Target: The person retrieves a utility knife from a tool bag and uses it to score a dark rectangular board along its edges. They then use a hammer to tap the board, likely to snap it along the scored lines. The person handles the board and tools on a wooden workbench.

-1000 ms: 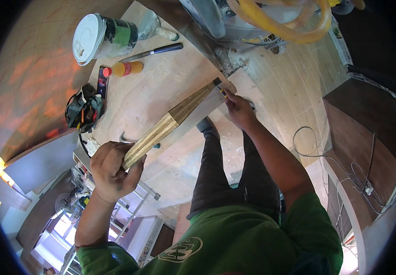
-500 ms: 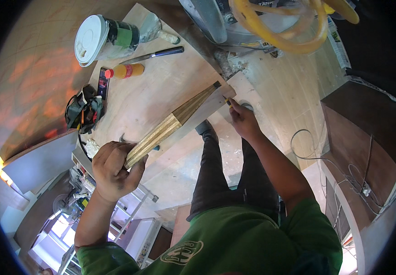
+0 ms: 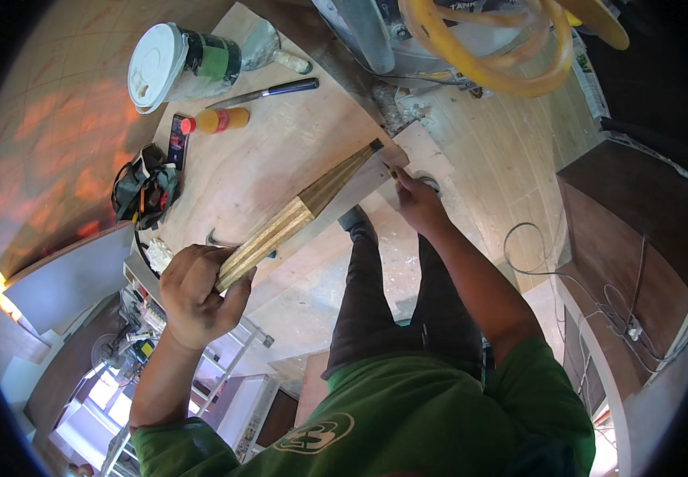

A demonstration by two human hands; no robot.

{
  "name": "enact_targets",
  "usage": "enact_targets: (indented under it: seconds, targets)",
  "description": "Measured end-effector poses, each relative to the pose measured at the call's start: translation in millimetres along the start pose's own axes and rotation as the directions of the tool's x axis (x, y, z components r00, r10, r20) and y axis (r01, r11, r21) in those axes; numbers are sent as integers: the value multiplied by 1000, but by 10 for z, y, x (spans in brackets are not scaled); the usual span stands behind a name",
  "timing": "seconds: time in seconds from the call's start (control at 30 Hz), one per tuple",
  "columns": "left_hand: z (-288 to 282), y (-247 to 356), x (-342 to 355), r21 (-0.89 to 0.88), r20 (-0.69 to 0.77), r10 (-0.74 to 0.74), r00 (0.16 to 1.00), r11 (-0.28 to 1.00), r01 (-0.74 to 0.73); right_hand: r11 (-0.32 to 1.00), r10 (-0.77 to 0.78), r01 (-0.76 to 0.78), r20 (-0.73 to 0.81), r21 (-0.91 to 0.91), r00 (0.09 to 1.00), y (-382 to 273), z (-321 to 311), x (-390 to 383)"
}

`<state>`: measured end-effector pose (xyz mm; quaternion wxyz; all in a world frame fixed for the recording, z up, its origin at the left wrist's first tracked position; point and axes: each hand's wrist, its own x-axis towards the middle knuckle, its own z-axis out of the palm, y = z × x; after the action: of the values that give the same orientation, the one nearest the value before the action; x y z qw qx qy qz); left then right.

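My left hand [image 3: 203, 296] is closed around the thick near end of a long striped wooden piece [image 3: 282, 226], which narrows toward a dark tip at its far right end. The piece slants across the pale wooden board below it. Just right of that tip, my right hand [image 3: 420, 205] pinches a small slim tool [image 3: 393, 172] with a yellowish and dark handle. A thin tip points from the tool toward the wood's narrow end; its exact kind is too small to tell. I cannot tell whether tool and wood touch.
On the board [image 3: 280, 147] are a lidded bucket [image 3: 201, 67], a scraper [image 3: 263, 49], a knife [image 3: 264, 92], an orange drink bottle [image 3: 221, 121], a phone [image 3: 178, 143] and a tool pouch [image 3: 147, 187]. A machine with a yellow hose [image 3: 511, 67] stands beyond; cables [image 3: 567, 274] lie right.
My right hand has shifted slightly up and left, bringing the small tool closer to the wood's dark tip. My left hand keeps its grip on the wooden piece.
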<state>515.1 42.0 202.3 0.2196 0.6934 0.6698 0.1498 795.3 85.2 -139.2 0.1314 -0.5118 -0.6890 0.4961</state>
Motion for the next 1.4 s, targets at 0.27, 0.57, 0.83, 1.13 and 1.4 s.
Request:
enact_targets:
  seconds: [0.27, 0.57, 0.83, 1.13, 1.4]
  targets:
    - [-6, -5, -10, 21, -4, 23, 1000, 1000, -23, 985, -12, 28, -93, 173, 996, -175, -124, -52]
    - [-2, -13, 36, 16, -3, 27, 1000, 1000, -27, 977, 27, -28, 11, 213, 1000, -207, -90, 255]
    - [-3, 8, 3, 41, -11, 16, 1000, 999, -15, 993, 41, -45, 42, 108, 998, -60, -119, -29]
    - [-42, -61, 57, 10, 8, 51, 999, 999, -51, 994, 77, -77, -4, 83, 997, -260, -172, -38]
    - [-52, -144, 43, 8, 19, 43, 999, 999, -43, 973, 221, -216, -60, 85, 973, -680, -543, 2]
